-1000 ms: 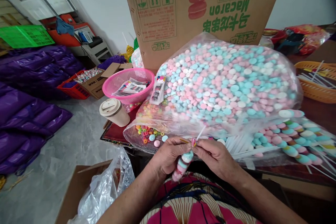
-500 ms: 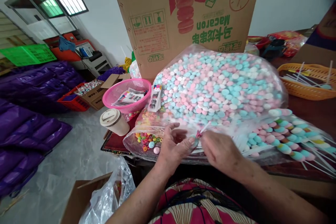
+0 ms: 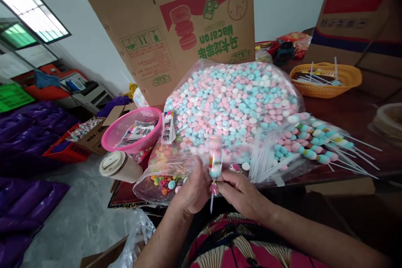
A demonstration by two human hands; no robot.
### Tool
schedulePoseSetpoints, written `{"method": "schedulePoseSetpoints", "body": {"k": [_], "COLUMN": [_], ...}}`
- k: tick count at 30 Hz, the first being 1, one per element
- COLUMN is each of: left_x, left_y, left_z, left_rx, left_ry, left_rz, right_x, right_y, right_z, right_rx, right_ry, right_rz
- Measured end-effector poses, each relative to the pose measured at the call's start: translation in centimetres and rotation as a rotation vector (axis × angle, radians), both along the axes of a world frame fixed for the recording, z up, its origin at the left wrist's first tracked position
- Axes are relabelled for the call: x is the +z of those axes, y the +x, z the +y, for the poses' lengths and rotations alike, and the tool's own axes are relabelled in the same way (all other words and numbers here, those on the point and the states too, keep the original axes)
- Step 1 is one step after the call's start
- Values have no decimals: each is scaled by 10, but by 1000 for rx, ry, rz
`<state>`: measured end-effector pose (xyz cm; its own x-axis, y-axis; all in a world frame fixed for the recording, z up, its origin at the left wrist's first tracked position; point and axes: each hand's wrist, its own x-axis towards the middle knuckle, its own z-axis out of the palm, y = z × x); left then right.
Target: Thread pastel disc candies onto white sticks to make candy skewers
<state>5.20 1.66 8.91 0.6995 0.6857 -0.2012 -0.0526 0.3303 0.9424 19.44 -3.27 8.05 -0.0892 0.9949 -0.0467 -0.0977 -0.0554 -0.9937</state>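
Observation:
A wrapped candy skewer [image 3: 215, 157] stands upright between my hands, its clear wrapper gathered above a white stick that points down. My left hand [image 3: 196, 186] is closed on the left side of the wrapped skewer. From the right, my right hand [image 3: 241, 194] pinches the gathered neck of the wrapper near the stick. Behind them a big clear bag of pink, blue and white candies [image 3: 232, 100] covers much of the table. A smaller bag of colourful ring candies [image 3: 163, 182] lies to the left. White sticks [image 3: 266, 163] and a pile of candy skewers [image 3: 317, 138] lie to the right.
A pink basket [image 3: 106, 134] with printed wrappers [image 3: 138, 133] and a lidded cup [image 3: 121, 167] stand at the left. An orange basket [image 3: 328, 90] with sticks is back right. A large cardboard box [image 3: 147, 21] rises behind the candy bag. Purple bundles [image 3: 21, 142] lie on the left.
My view has turned to the right. My hands have come closer together and lower, and the skewer is now upright with its wrapped candies facing me.

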Motion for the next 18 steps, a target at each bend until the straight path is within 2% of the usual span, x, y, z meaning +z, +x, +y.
{"method": "schedulePoseSetpoints", "body": {"k": [3,6,9,11,13,14,15,16,18], "left_x": [0,-3,-15,-24,-30,-31,-32,-32,-31], "left_y": [5,-1,-5,0,13,22,31,40,49], "left_z": [-5,-7,-9,-10,-13,-16,-19,-22,-25], "left_rx": [107,146,207,296,371,344,259,107,-284], "left_ry": [81,250,293,316,421,502,594,688,871], "left_rz": [-93,116,225,202,260,318,381,436,506], "right_x": [-3,-9,-19,-26,-31,-33,-36,-38,-43], "right_y": [-11,-13,-11,-7,1,7,15,25,53], "right_z": [4,8,7,3,-2,-4,-8,-14,-35], "right_rx": [92,152,191,156,4,-80,-155,-214,-358], "right_ry": [-87,-125,-140,-148,-113,-73,-28,10,52], "right_rz": [145,255,274,246,198,163,118,67,-65]}}
